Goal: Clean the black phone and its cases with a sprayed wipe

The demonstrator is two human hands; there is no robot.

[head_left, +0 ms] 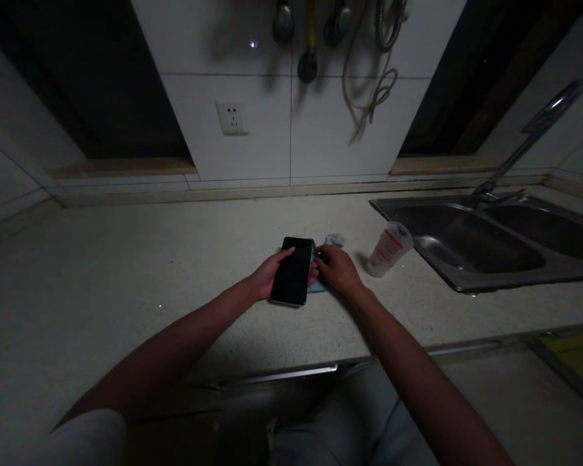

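While the left hand [272,275] grips a black phone [293,272] from beneath, the right hand [337,268], curled, pinches a blue cloth [317,285] at the phone's edge, above the counter [126,259], near a plastic cup [389,249].

Left hand [267,277] holding smartphone [292,272], right hand [337,270] on blue cloth [317,286]

I log a speckled countertop [126,272] as the work surface. Resting directly on it: a blue cloth [318,285], a crumpled pale wad [335,240] just behind it, and a plastic cup [389,249] beside the steel sink [515,282] set into the surface.
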